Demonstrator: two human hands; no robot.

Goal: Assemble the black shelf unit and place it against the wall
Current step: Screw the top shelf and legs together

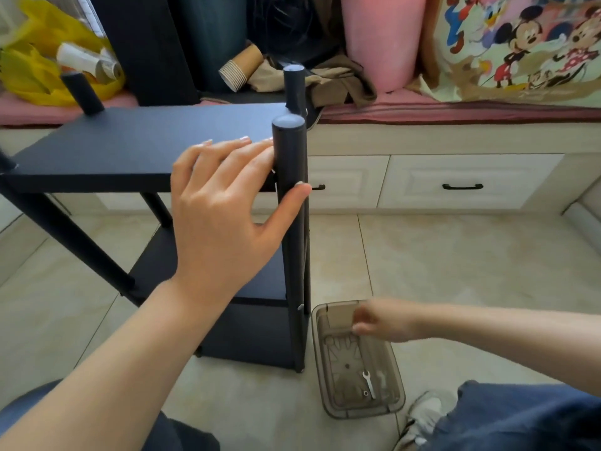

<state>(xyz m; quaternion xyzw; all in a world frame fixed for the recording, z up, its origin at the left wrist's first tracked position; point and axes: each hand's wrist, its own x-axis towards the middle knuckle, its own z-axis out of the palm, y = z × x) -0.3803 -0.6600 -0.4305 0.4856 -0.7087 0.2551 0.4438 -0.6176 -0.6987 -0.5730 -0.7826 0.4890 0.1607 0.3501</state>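
Left hand [224,203]: fingers straight and spread on the top board of the black shelf unit [130,148], thumb laid against its front right post [291,229].
Right hand [380,320]: low over the far end of the brown tray [392,406] (too blurred to tell whether it grips anything).
Place of the shelf unit: upright on the tiled floor, near the white drawers [468,180].
Place of the tray: on the floor just beside the post, a small wrench [369,384] inside.
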